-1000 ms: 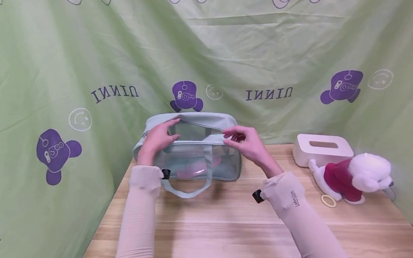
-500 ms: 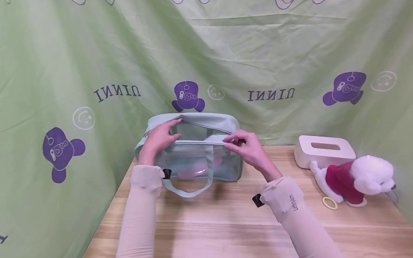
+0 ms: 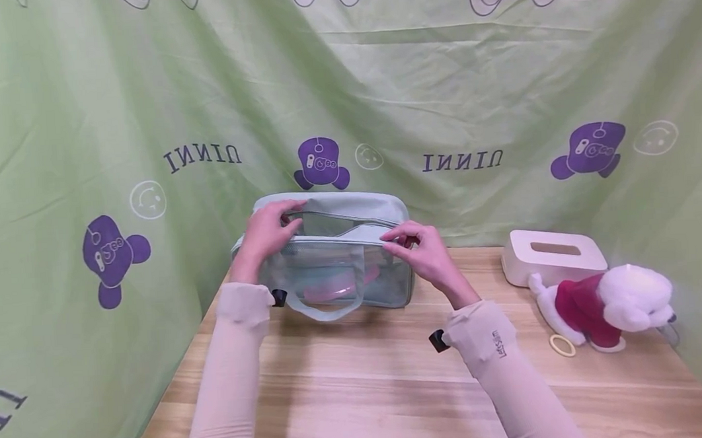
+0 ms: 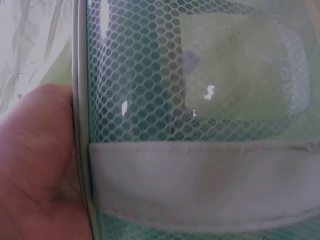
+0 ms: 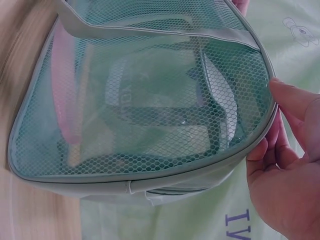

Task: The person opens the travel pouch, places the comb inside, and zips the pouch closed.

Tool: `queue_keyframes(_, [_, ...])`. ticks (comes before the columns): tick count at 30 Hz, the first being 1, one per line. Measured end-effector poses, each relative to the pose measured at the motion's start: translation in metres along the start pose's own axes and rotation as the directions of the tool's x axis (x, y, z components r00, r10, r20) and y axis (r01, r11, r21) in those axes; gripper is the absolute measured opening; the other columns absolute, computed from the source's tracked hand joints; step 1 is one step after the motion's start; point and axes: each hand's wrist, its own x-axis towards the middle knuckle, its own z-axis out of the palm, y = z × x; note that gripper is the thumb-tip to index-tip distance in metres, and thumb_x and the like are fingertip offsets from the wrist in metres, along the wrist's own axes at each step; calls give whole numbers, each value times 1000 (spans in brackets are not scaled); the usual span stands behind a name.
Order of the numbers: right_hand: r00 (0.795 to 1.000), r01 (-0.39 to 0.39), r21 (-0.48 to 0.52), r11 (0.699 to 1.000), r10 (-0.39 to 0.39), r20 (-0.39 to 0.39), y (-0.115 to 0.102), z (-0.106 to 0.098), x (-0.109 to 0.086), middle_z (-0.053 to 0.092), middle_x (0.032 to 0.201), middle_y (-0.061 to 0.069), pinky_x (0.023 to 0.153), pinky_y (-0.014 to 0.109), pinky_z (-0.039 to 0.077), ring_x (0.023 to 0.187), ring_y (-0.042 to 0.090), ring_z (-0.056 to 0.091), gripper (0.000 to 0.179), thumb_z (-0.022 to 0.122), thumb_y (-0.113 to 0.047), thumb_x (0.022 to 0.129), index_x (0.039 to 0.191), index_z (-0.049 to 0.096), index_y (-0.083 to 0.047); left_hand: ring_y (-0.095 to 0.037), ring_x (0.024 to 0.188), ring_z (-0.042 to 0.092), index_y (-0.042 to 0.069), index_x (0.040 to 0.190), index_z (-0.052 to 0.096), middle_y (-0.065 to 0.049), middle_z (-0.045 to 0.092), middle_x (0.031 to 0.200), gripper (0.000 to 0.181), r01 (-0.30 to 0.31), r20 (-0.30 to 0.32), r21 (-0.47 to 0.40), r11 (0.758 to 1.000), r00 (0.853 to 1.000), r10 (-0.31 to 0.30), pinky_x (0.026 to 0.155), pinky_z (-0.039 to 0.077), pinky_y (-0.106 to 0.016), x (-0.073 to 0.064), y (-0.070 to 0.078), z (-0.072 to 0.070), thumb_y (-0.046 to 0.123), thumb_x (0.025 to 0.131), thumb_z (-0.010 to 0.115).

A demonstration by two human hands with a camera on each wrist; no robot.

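Note:
A pale blue-green clear zippered bag (image 3: 330, 270) stands on the table, its top zipper parted. The right hand (image 3: 427, 255) pinches the bag's near top edge toward its right end; in the right wrist view, thumb and fingers (image 5: 257, 159) hold the piped rim. At the top left lies the left hand (image 3: 266, 233), fingers reaching over the opening to the far flap and thumb apart from them. The left wrist view shows this hand (image 4: 40, 160) against the rim, its fingertips hidden. A pink curved item (image 5: 62, 90) shows through the mesh. A handle (image 3: 326, 313) loops down in front.
To the right are a white tissue box (image 3: 558, 254), a white plush dog (image 3: 629, 297) in a red top, and a small cream ring (image 3: 563, 345). A printed green cloth (image 3: 439, 75) hangs behind the wooden table (image 3: 384, 389).
The far flap has come down and forward under the left hand, so the opening is narrower. The handle has risen slightly. The right hand keeps its pinch on the rim.

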Motion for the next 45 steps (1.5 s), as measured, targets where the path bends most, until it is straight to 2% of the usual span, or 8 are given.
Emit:
queue_keyframes(4, [1000,-2,8,1000,2,-2,2,0,-2,73,99,12,74,27,48,82,18,57,15,82,-12,89,103,81,-7,-32,106,66,13,138,67,-11,72,130,42,5,-90,-40,999,996,-9,99,50,-52,-6,-9,-5,15,96,70])
queue_keyframes(7, [1000,2,8,1000,-2,-7,5,1,-2,74,101,13,75,27,48,82,16,56,16,82,-13,89,104,81,-6,-36,110,63,11,138,66,-15,71,127,43,37,-137,-58,998,990,-45,102,47,-54,-12,-19,-11,14,95,71])
queue_keyframes(13, [1000,3,-13,1000,-3,-8,4,1,-1,74,103,20,74,25,47,82,17,56,17,79,-6,91,106,79,1,-38,111,60,7,137,65,-20,68,125,43,125,-191,-130,984,970,-148,96,47,-54,-23,-40,-23,11,95,71])
queue_keyframes(23, [1000,7,-4,1000,-7,0,-30,0,-14,74,102,23,74,23,47,82,15,57,16,77,-1,90,104,77,6,-38,107,68,5,142,60,-22,68,126,46,239,-154,-235,942,948,-278,84,56,-43,-37,-56,-29,15,98,68])
queue_keyframes(33, [999,46,14,999,-45,-8,-28,0,-12,73,102,24,76,25,48,81,9,56,16,77,0,90,104,77,8,-36,108,68,5,141,61,-21,70,123,45,266,-145,-268,926,939,-311,86,55,-39,-36,-58,-28,16,98,69])
queue_keyframes(37, [999,39,5,999,-39,-5,-27,0,-12,74,102,23,76,26,48,82,9,56,16,77,-1,90,104,77,6,-32,103,66,3,137,63,-21,70,115,40,250,-155,-252,935,943,-294,85,52,-35,-33,-58,-26,12,98,68])
queue_keyframes(41, [999,39,10,999,-39,-10,-28,0,-13,74,102,23,77,26,47,82,9,56,16,77,-2,90,104,77,6,-30,96,64,0,124,68,-20,70,106,27,228,-167,-197,954,951,-262,83,50,-35,-32,-56,-25,11,100,66])
queue_keyframes(45, [999,44,13,999,-44,-12,-29,1,-14,74,101,24,76,23,46,82,10,55,15,77,-1,90,103,77,7,-31,95,62,-2,116,67,-21,69,105,20,237,-137,-164,958,956,-260,84,50,-37,-31,-51,-26,13,103,62])
